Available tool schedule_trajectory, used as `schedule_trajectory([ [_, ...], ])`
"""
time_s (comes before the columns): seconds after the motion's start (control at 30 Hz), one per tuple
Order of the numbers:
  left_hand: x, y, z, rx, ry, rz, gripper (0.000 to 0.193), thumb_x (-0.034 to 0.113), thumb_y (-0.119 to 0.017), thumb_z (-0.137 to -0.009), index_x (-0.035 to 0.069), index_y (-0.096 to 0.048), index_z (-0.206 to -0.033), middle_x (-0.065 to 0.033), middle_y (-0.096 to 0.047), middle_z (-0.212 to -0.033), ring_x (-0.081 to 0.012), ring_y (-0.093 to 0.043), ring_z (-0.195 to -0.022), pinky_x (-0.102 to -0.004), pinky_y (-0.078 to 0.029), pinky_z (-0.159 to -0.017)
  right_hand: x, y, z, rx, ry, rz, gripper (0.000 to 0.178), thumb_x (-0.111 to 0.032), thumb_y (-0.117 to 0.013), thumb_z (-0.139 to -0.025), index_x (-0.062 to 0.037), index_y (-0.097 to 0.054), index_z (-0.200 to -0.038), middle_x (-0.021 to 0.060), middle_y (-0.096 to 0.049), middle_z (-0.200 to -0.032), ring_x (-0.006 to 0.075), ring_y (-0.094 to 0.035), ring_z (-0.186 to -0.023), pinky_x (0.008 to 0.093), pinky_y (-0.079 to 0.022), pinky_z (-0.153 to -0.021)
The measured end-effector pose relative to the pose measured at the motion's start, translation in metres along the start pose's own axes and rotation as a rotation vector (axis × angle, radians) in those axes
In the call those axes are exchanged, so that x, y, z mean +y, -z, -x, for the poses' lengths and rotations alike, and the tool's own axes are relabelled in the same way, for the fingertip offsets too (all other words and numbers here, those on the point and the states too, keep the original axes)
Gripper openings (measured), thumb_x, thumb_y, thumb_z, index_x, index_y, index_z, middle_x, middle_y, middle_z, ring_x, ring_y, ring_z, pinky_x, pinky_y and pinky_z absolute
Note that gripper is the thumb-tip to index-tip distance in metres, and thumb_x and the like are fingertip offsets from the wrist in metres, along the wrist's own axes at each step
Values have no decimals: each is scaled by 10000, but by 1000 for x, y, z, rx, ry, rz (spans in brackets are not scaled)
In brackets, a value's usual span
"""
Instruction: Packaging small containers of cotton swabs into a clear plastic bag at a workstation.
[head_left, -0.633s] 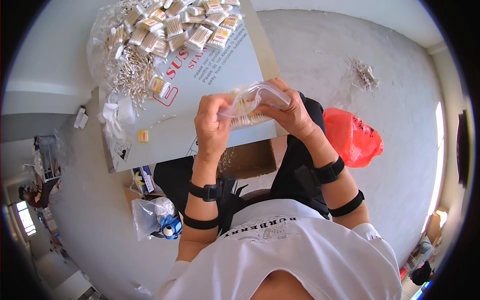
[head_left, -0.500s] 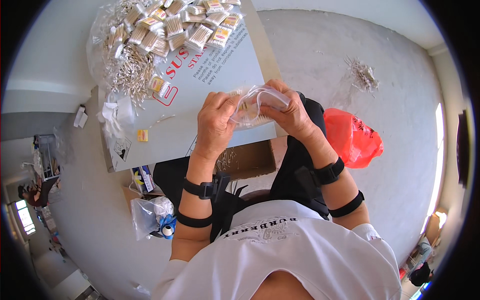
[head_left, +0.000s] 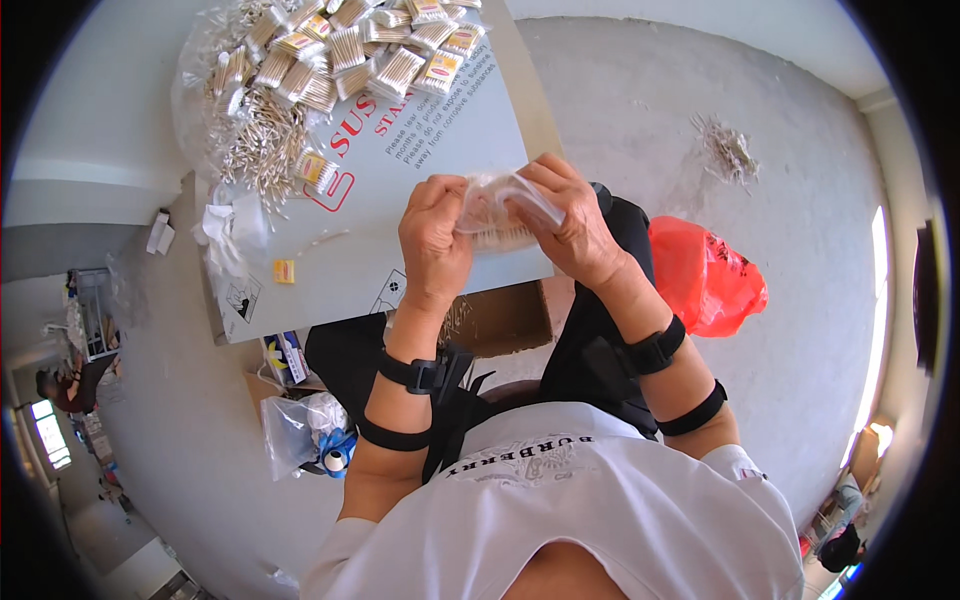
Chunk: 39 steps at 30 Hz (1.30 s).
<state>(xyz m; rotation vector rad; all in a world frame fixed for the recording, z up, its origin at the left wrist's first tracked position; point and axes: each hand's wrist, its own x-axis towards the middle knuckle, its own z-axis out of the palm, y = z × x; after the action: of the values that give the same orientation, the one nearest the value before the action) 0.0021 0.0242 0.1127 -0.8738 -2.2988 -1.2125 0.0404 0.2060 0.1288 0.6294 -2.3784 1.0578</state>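
Between my two hands is a small clear plastic bag (head_left: 500, 205) with a row of cotton swabs in it. My left hand (head_left: 435, 232) pinches the bag's left side, its fingers curled. On the other side my right hand (head_left: 572, 222) grips the bag's edge, thumb turned inward against the plastic. The hands hold the bag over the table's near edge. On the table (head_left: 400, 215), a heap of filled cotton swab packets (head_left: 345, 50) lies at the far left. Loose cotton swabs (head_left: 262, 150) are piled beside the packets. A small yellow card (head_left: 284, 271) lies near the left corner.
White crumpled plastic (head_left: 232, 228) lies at the table's left edge. Below the table is an open cardboard box (head_left: 515, 325) with swabs inside. A red plastic bag (head_left: 700, 275) sits to my right, and scattered swabs (head_left: 728, 150) lie on the floor beyond.
The bag's mouth, a wide loop before, is now drawn flatter between my hands. My left hand has shifted slightly right, my right hand slightly left.
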Motion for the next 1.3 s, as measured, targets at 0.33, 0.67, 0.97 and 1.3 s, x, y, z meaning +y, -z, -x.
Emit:
schedule_trajectory([
  [0.33,-4,-4,-3,-30,26,-210,168,-69,-605,-756,34,-526,-862,-129,-601,-774,-366,-617,-728,-447,-483,-595,8,-8,5,-27,-263,-224,167,-60,-680,-868,-16,-586,-998,154,-615,-966,388,-567,-929,444,-497,-833],
  [0.67,1,24,-28,-452,-18,-27,172,93,-714,-794,44,-556,-838,-141,-624,-700,-380,-636,-679,-447,-499,-584,10,-3,9,-89,-184,-104,214,-88,-749,-805,-27,-610,-956,131,-582,-910,370,-586,-870,443,-507,-759],
  [0.97,0,21,-25,-475,-182,-4,82,26,-651,-782,67,-612,-840,-164,-645,-717,-387,-650,-692,-468,-519,-585,6,-8,13,-68,-115,107,183,31,-664,-781,-34,-603,-940,135,-577,-908,388,-611,-765,427,-514,-627],
  [1.3,21,38,-25,-357,77,-33,231,56,-791,-734,43,-614,-882,-135,-640,-721,-336,-625,-648,-414,-502,-582,8,6,7,-46,-471,-500,142,-71,-756,-855,-32,-694,-976,83,-624,-880,230,-612,-764,310,-506,-725],
])
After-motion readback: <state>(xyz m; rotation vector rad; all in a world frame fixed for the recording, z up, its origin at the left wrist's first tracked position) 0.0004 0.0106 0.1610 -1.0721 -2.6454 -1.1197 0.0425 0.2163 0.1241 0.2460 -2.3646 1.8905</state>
